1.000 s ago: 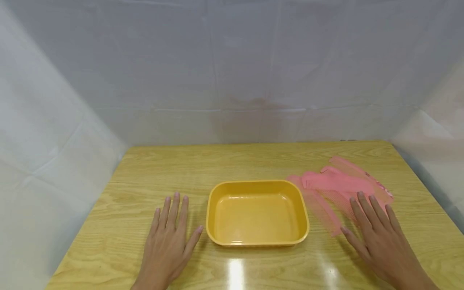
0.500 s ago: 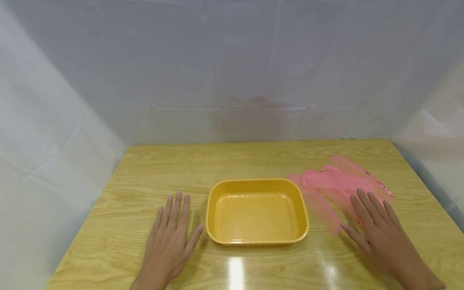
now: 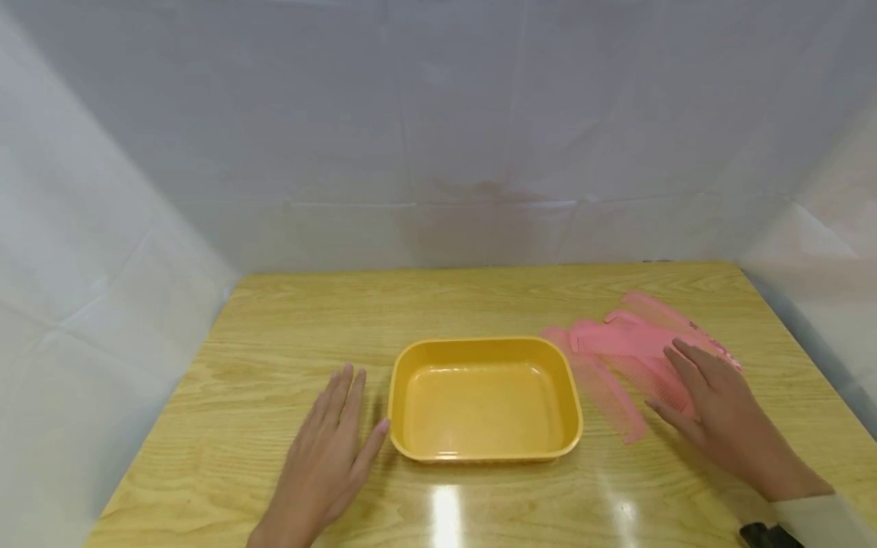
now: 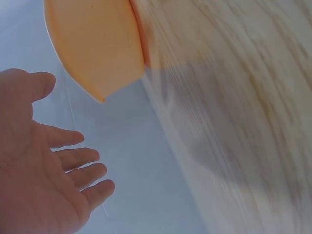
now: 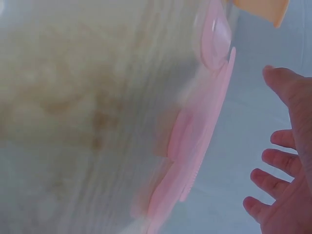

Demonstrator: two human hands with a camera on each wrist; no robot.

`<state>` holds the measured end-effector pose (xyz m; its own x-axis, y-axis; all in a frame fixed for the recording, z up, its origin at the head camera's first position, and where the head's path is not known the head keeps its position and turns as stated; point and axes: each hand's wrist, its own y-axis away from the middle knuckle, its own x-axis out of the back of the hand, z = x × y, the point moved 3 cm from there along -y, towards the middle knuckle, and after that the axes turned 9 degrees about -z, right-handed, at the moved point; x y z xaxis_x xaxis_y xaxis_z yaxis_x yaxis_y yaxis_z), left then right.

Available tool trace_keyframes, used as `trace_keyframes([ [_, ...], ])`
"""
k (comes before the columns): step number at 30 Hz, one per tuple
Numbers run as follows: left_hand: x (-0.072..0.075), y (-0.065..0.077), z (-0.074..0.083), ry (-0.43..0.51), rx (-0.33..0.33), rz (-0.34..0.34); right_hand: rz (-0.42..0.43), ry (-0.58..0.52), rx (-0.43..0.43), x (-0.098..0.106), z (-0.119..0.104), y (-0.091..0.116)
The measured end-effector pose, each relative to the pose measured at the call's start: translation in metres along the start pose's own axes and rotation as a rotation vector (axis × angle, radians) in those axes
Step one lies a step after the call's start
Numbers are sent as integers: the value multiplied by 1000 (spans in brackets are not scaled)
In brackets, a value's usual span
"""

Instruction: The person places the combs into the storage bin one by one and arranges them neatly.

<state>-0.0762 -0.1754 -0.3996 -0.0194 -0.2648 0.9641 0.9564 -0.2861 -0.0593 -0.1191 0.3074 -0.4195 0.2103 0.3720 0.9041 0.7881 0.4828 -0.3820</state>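
A yellow rectangular tray (image 3: 488, 403) sits mid-table with nothing in it. To its right lies an overlapping pile of pink combs (image 3: 626, 340), one with a patterned handle. My left hand (image 3: 322, 464) is left of the tray, fingers extended and holding nothing; its thumb tip comes close to the tray's rim. Over the near right side of the combs hovers my right hand (image 3: 726, 418), fingers loosely spread, covering part of the pile. In the right wrist view a gap shows between the fingers and the combs (image 5: 200, 131). The left wrist view shows the tray's side (image 4: 95, 44) beyond the thumb.
The wood-grain table (image 3: 329, 312) has pale sheeting (image 3: 452, 137) behind it and on both sides. Light glares off the tabletop in front of the tray. A dark band (image 3: 769, 535) shows at the right wrist, by a light sleeve (image 3: 818, 519).
My right hand has turned inward and its fingers have come closer together above the combs. The left hand has tilted and shifted slightly right, toward the tray. Tray and combs stay put.
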Motion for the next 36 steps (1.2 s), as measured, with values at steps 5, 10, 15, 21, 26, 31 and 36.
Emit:
trace_keyframes([
  [5, -1, -2, 1, 86, 14, -41, -8, 0, -7, 1, 9, -9],
  [10, 0, -4, 2, 186, 46, -78, -18, -39, -11, 3, 18, -16],
  [15, 2, -7, 3, 290, 68, -84, -40, -87, -43, 3, 26, -24],
  [21, 4, -11, 5, 400, 125, -113, -69, -86, -54, 0, 35, -34],
  [26, 4, -15, 7, 459, 147, -111, -164, -125, -121, -3, 44, -42],
  [31, 2, -18, 7, 507, 165, -128, -262, -196, -179, -4, 54, -49],
  [36, 0, -20, 7, 525, 180, -148, -278, -307, -153, -8, 60, -59],
])
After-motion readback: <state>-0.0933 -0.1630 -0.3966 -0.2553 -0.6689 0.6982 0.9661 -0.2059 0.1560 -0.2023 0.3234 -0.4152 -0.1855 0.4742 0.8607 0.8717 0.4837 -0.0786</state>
